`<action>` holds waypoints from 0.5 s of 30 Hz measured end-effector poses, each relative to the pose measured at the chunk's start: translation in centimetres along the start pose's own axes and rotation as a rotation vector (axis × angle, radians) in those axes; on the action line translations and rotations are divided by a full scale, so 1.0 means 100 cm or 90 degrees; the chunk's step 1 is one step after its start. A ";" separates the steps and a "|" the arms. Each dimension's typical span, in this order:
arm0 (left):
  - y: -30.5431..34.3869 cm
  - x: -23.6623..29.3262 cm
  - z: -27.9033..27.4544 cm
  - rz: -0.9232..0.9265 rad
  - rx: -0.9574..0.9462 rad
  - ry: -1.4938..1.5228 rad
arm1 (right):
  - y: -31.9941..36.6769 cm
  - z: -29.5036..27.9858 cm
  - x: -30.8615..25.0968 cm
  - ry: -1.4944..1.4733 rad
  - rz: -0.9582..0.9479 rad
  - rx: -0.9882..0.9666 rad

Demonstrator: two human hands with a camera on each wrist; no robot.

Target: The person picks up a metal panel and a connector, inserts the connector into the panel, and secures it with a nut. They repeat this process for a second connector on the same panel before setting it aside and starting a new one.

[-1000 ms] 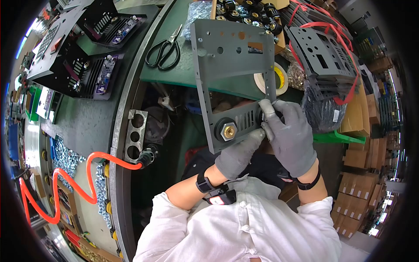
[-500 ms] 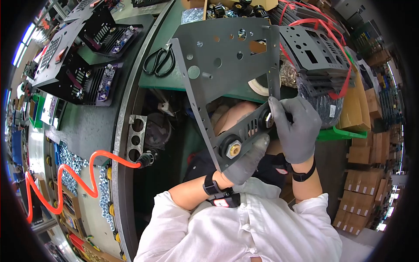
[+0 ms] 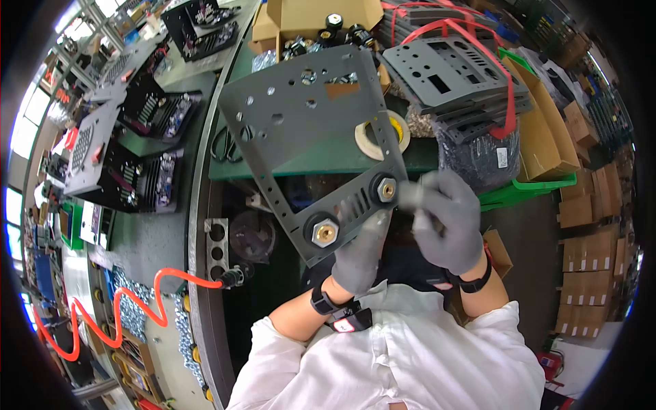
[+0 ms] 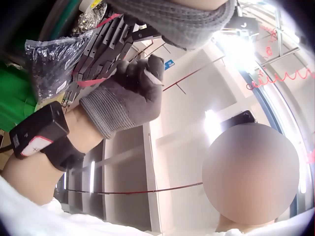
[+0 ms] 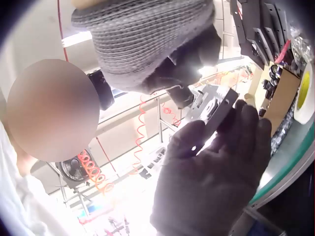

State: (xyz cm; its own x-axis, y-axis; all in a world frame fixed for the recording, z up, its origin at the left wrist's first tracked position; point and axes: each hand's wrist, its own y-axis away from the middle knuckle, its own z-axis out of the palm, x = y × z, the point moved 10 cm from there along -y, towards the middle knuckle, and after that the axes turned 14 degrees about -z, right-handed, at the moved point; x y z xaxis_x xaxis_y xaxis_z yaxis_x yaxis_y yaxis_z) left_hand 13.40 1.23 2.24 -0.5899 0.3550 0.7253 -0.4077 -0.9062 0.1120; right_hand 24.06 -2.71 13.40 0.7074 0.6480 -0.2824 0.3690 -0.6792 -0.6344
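My gloved left hand (image 3: 359, 260) grips the lower edge of a grey metal panel (image 3: 301, 123), a bent sheet with round holes, slots and a large cutout. In the right wrist view, the left thumb and fingers lie on opposite sides of the panel's edge (image 5: 221, 115). Two black round fittings with hex nuts and brass centres sit in its lower strip, a left nut (image 3: 324, 234) and a right nut (image 3: 387, 189). Beside the right nut is my gloved right hand (image 3: 447, 222), its fingertips blurred and its fingers loosely bent, with nothing seen between them.
On the green bench lie a tape roll (image 3: 372, 140), scissors (image 3: 225, 145) and an open carton (image 3: 314, 20) of black fittings. Stacked grey panels (image 3: 444, 75) with red strapping stand at the right. Assembled black housings (image 3: 130, 171) and a coiled orange hose (image 3: 164, 297) are on the left.
The panel has tilted and turned to face upward, with both nuts showing fully. My right hand has come off the panel's right edge and moved slightly away from the right nut. The left hand keeps its grip.
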 end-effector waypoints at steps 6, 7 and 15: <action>-0.001 -0.010 -0.003 0.068 0.021 -0.253 | 0.001 -0.018 -0.005 0.074 0.019 0.069; -0.002 -0.009 0.002 0.082 0.020 -0.275 | 0.009 -0.018 -0.003 0.072 0.012 0.039; -0.005 -0.039 0.031 -0.043 0.018 -0.369 | 0.038 -0.069 0.000 0.154 0.066 0.175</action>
State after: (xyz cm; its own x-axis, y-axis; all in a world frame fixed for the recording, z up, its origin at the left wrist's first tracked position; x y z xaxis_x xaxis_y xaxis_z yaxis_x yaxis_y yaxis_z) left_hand 18.01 -0.44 1.44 -0.0818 0.2360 0.9683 -0.4084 -0.8942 0.1835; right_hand 29.61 -7.69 15.99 0.8667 0.4582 -0.1971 0.1360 -0.5972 -0.7905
